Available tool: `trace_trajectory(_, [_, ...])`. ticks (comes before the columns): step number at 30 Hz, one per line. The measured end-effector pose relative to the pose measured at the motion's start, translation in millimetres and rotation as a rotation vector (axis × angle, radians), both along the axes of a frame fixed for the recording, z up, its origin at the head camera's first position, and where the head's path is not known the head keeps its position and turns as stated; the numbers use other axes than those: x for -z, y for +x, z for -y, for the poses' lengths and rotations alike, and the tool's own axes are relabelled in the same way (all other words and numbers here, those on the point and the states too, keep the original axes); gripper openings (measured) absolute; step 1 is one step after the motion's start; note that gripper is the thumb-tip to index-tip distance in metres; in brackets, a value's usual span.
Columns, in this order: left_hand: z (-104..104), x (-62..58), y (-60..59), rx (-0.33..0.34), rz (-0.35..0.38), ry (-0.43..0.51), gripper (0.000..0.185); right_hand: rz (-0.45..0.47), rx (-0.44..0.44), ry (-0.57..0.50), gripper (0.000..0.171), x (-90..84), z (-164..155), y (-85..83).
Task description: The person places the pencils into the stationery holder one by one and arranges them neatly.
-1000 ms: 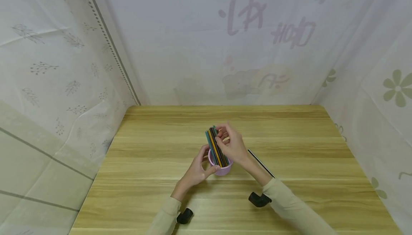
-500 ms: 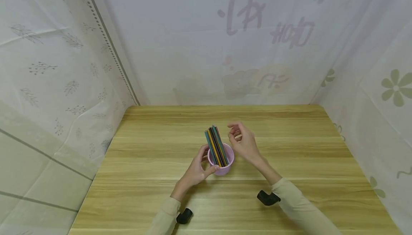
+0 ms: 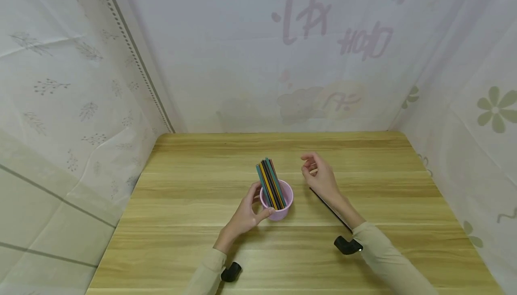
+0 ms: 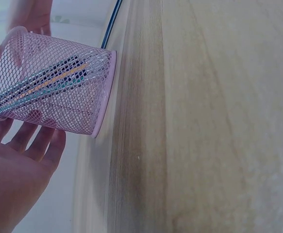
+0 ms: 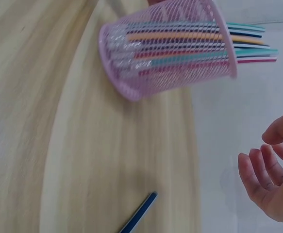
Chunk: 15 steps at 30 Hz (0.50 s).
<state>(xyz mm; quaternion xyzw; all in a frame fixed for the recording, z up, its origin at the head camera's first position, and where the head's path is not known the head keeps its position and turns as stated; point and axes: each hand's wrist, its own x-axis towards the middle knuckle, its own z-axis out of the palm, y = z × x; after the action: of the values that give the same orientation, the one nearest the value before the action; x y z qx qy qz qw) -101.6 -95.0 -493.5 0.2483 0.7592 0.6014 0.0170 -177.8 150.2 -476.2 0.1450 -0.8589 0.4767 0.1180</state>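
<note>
A pink mesh pen holder (image 3: 287,192) stands on the wooden table with several slim pencils (image 3: 269,182) leaning in it, teal, yellow, black and red. My left hand (image 3: 243,214) grips the holder from its left side, thumb at the near rim and fingers round the far side. In the left wrist view those fingers (image 4: 40,141) lie against the mesh. My right hand (image 3: 321,178) hovers to the right of the holder, apart from it, fingers loosely curled with nothing between them. Below that hand and forearm a dark pencil (image 3: 329,207) lies slanted on the table, partly covered from the head view.
The wooden table (image 3: 194,187) reaches back to a pale printed cloth (image 3: 226,61), with more patterned cloth on both sides. A black wrist device (image 3: 231,271) is at the left sleeve and another black device (image 3: 346,244) at the right one.
My right hand has drawn away from the pencils to the right and now hovers over the far end of the dark pencil. The left hand and the pen holder have stayed put.
</note>
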Motion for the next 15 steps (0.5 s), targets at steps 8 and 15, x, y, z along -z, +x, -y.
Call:
trace_trajectory(8, [0,0.4,-0.9,0.005,-0.012,0.003,0.069,0.079,-0.001,0.056,0.029,9.7,-16,3.7])
trace_trajectory(15, [0,0.1,-0.2,-0.008,-0.006,-0.002,0.068,0.097,-0.004,0.147,0.028,23.9,-29,7.9])
